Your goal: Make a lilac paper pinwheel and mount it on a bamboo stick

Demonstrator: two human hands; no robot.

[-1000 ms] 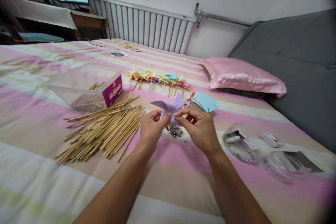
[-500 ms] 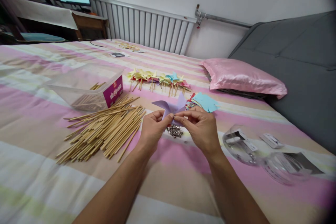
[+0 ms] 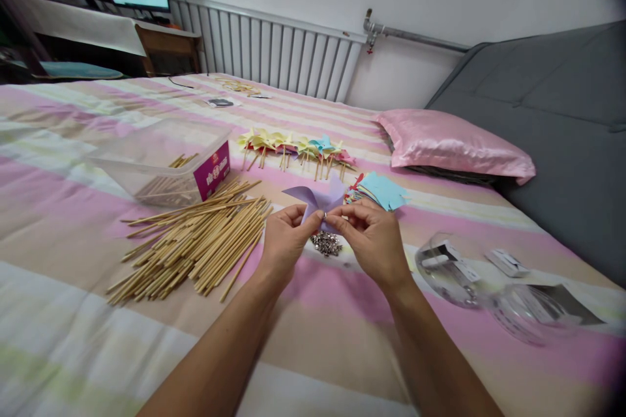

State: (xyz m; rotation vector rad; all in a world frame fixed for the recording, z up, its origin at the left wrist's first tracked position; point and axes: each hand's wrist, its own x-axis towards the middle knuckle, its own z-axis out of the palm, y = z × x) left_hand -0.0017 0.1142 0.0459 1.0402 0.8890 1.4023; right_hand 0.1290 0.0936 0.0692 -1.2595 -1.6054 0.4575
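Observation:
A purple paper pinwheel (image 3: 315, 201) is held up over the bed, its blades curled. My left hand (image 3: 288, 234) grips it from the left, thumb near the centre. From the right, the fingertips of my right hand (image 3: 372, 238) pinch at that same centre, where a small shiny metal piece (image 3: 325, 215) shows between the two thumbs; its exact kind is hidden. Just below the pinwheel lies a small heap of metal fasteners (image 3: 327, 244). Bamboo sticks (image 3: 195, 247) are piled left of my left hand. Blue paper pinwheel pieces (image 3: 384, 191) lie beyond my right hand.
A clear plastic box (image 3: 161, 176) with sticks stands at left. Several finished pinwheels (image 3: 293, 146) lie in a row farther off. Round clear containers (image 3: 447, 273) and a small white box (image 3: 506, 262) are at right. A pink pillow (image 3: 454, 143) rests by the grey headboard (image 3: 548, 98).
Both hands stay nearly in place on the purple pinwheel. My right fingertips have shifted very slightly at its centre, and the metal piece shows a little more.

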